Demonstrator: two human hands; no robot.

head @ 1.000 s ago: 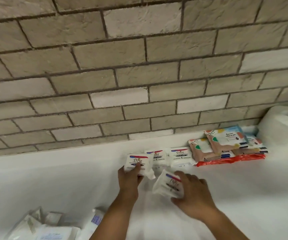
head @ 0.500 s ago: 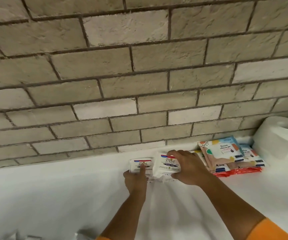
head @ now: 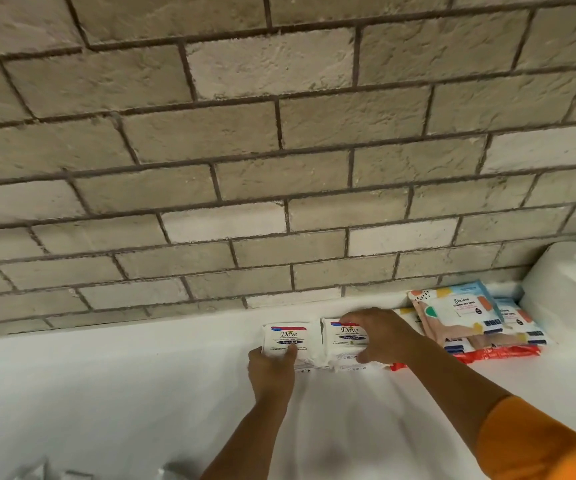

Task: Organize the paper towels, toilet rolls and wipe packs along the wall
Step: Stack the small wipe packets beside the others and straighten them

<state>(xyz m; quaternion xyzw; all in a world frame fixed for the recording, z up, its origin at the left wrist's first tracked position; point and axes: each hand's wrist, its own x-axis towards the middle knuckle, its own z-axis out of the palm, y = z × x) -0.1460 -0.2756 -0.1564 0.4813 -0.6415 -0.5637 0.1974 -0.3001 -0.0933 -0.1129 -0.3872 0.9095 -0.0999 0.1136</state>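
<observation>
Two white Dove wipe packs lie side by side on the white counter (head: 106, 393) near the brick wall (head: 279, 168). My left hand (head: 272, 370) grips the left Dove pack (head: 285, 337) from its front edge, thumb on its label. My right hand (head: 380, 336) lies over the right Dove pack (head: 343, 341), fingers curled around its right side. To the right sits a stack of colourful Stalove wipe packs (head: 459, 313) on a red pack (head: 501, 353). A white paper roll (head: 570, 289) stands at the far right against the wall.
Blurred white wrapped items (head: 68, 474) show at the bottom left edge. The counter is covered by a white cloth that runs left along the wall. An orange sleeve (head: 539, 445) covers my right forearm.
Both hands carried their Dove packs back toward the wall and set them down side by side. The camera tilted up and closer, so the lower-left items have nearly left view.
</observation>
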